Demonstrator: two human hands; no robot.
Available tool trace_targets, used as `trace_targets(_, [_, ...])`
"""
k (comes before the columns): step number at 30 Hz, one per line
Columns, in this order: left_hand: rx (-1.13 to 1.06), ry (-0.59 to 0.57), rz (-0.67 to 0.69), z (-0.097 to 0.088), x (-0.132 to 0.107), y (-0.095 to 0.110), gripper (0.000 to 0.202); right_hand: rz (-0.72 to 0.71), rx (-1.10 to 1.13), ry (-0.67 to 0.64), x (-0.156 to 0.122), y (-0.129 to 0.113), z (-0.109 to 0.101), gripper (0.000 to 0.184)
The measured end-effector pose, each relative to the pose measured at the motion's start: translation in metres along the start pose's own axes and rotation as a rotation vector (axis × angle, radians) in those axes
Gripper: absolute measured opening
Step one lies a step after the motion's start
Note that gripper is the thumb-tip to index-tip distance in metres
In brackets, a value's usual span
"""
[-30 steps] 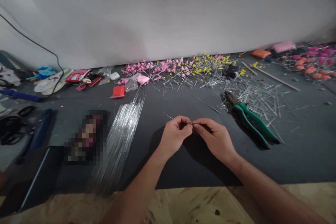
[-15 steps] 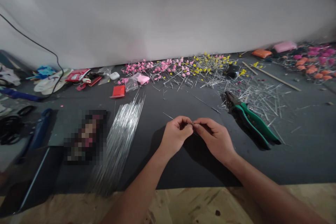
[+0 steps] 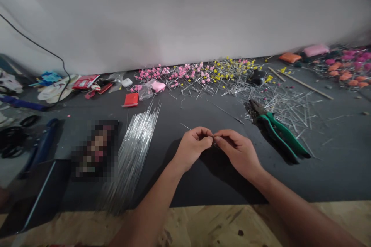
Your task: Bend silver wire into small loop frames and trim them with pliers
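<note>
My left hand and my right hand meet over the dark mat, fingertips pinched together on a thin piece of wire between them. Both hands are closed. A short end of the wire pokes out to the upper left of my left hand. A bundle of long silver wires lies to the left of my left hand. Green-handled pliers rest on the mat to the right of my right hand.
Cut wire bits are scattered behind the pliers. Pink and yellow bead-tipped wires lie along the wall. Orange and pink pieces sit far right. A red packet, blue tool and clutter are at left.
</note>
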State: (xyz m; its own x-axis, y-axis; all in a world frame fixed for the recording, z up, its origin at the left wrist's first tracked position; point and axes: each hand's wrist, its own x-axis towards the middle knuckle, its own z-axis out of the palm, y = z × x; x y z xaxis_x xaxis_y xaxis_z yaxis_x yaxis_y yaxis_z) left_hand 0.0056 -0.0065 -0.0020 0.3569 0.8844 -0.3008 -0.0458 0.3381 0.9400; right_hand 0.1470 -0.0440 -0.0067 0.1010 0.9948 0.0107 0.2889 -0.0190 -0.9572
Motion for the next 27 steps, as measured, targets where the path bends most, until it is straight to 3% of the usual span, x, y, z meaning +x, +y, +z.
trace_targets(7, [-0.037,-0.031,-0.001,-0.001,0.0006,-0.0004,0.007,0.008,0.032,-0.006,0.0008,0.0004,-0.0007,0.018])
trace_targets(27, [0.065,0.025,0.015,0.0018,-0.0004,-0.0008,0.006,-0.044,-0.015,-0.009,-0.0002,0.0006,-0.0014,0.013])
